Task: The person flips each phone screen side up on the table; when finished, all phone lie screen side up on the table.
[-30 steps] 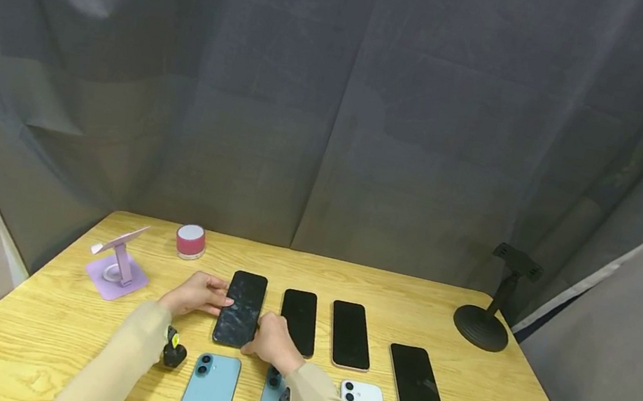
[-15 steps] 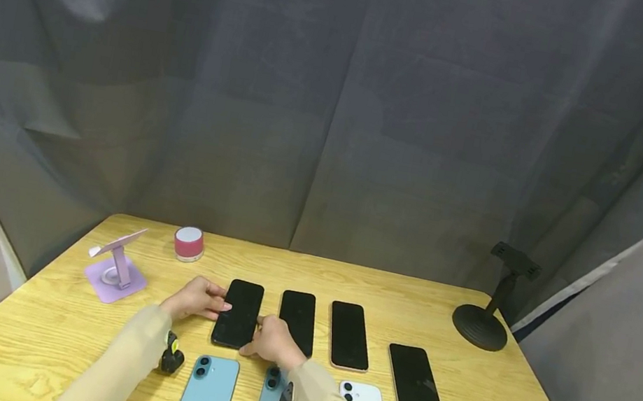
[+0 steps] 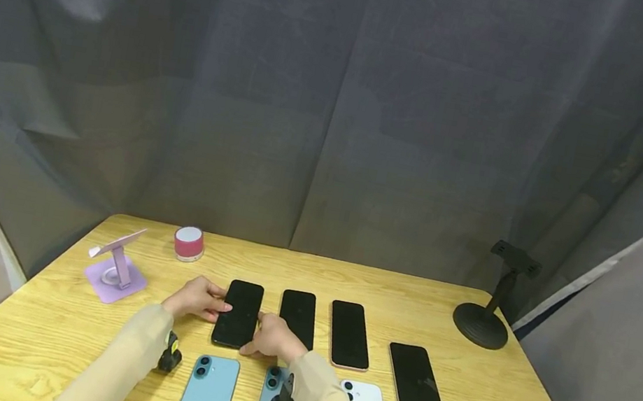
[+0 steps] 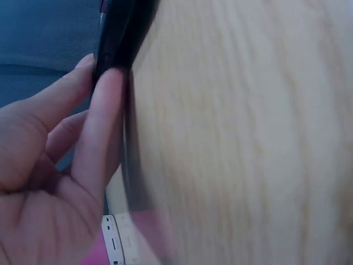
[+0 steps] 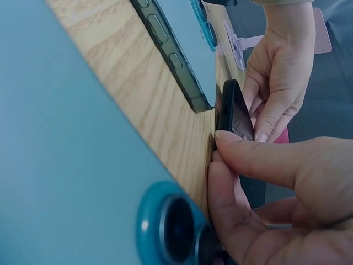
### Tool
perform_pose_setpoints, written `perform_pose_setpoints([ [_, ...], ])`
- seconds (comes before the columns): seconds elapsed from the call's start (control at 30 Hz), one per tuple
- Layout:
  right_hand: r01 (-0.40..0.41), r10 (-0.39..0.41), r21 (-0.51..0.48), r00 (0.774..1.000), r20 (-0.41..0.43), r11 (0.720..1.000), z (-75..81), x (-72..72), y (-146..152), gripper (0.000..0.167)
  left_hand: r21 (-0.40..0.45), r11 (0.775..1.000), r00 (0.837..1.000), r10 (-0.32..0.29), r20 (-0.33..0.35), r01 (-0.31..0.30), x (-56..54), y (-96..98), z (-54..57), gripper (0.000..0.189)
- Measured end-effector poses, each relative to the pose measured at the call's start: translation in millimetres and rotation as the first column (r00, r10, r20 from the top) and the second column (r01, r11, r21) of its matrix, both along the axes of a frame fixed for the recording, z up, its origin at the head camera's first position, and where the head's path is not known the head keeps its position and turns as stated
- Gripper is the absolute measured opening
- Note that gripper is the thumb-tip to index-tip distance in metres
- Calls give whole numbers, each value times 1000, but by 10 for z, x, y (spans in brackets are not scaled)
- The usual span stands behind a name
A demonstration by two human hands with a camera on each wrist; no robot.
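Black glass faces up on the held phone (image 3: 238, 314), which is at the left end of a row of 3 dark screens over the tabletop (image 3: 19, 327), just beyond a teal phone (image 3: 205, 397). The left hand (image 3: 198, 298) has its grip clamped on the left long edge; the right hand (image 3: 275, 339) pinches the near right corner. Whether the underside rests fully on the wood, I cannot tell.

Handled well, this calls for light, equal pressure from 2 sides, so the phone turns neither way. Its far edge looks about level with that of the middle phone (image 3: 298, 316), a useful guide for squaring up. Right knuckles sit close to that neighbour, so best draw them away without nudging it, fingertips leaving low and sideways.
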State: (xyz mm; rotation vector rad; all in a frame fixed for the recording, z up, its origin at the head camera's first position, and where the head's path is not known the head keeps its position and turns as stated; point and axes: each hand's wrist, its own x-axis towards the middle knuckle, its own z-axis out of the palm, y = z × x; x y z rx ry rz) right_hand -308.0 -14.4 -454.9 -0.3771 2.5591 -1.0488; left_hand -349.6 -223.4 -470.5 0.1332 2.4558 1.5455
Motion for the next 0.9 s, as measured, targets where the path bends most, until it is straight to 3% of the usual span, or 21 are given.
perform_pose_setpoints([
  [0.23,0,0,-4,1000,1,1000,8,-1,-7,80,-102,991,996,87,-3,-87,46,53,95,49],
  [0.4,7,-7,-7,1000,3,1000,6,19,-1,81,-129,984,993,119,-29,-121,77,59,77,47],
  [0.9,24,-24,-12,1000,5,1000,-15,3,-14,81,-136,979,989,149,-26,-151,66,69,73,44],
])
